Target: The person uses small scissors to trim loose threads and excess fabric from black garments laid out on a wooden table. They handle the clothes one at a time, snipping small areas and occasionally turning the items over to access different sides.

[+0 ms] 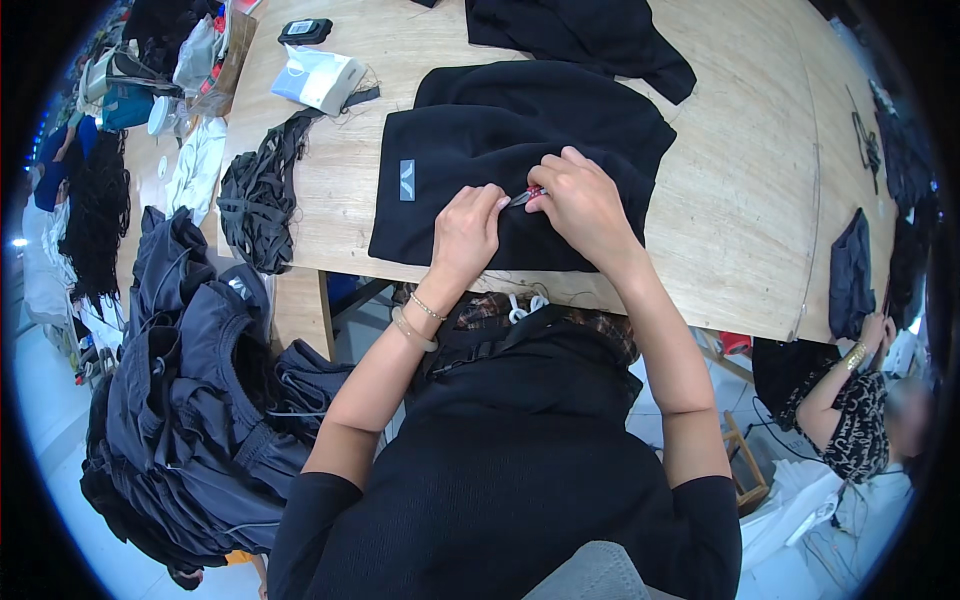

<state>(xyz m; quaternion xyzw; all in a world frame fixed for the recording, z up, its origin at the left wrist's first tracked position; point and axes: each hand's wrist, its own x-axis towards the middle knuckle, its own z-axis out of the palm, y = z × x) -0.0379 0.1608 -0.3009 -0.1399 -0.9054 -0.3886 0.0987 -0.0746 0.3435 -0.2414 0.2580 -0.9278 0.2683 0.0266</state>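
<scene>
A black garment (pixel 425 140) with a small grey patch (pixel 407 181) near its left edge lies spread on the table in front of me. In my right hand (pixel 580 200) is a small pair of thread snips (pixel 522 197) with red on the handle, its metal tips aimed left. My left hand (pixel 466 232) rests over the garment, thumb and fingers pinched together right beside those tips. Whatever the pinch holds is too small or hidden to make out.
Dark strips (pixel 258 195) lie left on the wooden table (pixel 745 190), below a white packet (pixel 318 78) and a black device (pixel 305 31). Another black garment (pixel 580 38) lies at the far side. Dark clothes (pixel 200 370) are heaped at left. A person (pixel 845 410) works at right.
</scene>
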